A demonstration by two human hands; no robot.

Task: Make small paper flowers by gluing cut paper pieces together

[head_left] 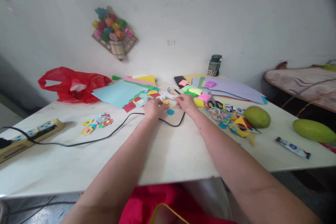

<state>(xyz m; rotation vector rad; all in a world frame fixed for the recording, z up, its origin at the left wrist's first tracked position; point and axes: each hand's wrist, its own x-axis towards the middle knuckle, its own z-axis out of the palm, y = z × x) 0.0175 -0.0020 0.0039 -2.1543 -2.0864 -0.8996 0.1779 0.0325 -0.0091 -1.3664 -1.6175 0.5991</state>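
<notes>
My left hand [153, 108] is low over the table with its fingers curled together; what they hold, if anything, is hidden. Opposite it, my right hand [187, 103] has thumb and fingertips pinched on something too small to make out. Between the hands are a small orange-and-yellow paper flower [166, 104] and a blue paper flower [170, 112]. Just behind lies a white tool that looks like a glue gun [168, 96], close to my right fingertips. Layered paper cutouts [138, 100] in red, green and blue lie left of my left hand.
A black cable [105, 138] crosses the table from a power strip [31, 135]. Finished paper flowers [101, 120], colored sheets [118, 92] and a red bag [70, 85] are left. Clay packets [194, 91], scissors [215, 103], scraps [223, 116], green fruit [257, 117] and a tube [293, 147] are right.
</notes>
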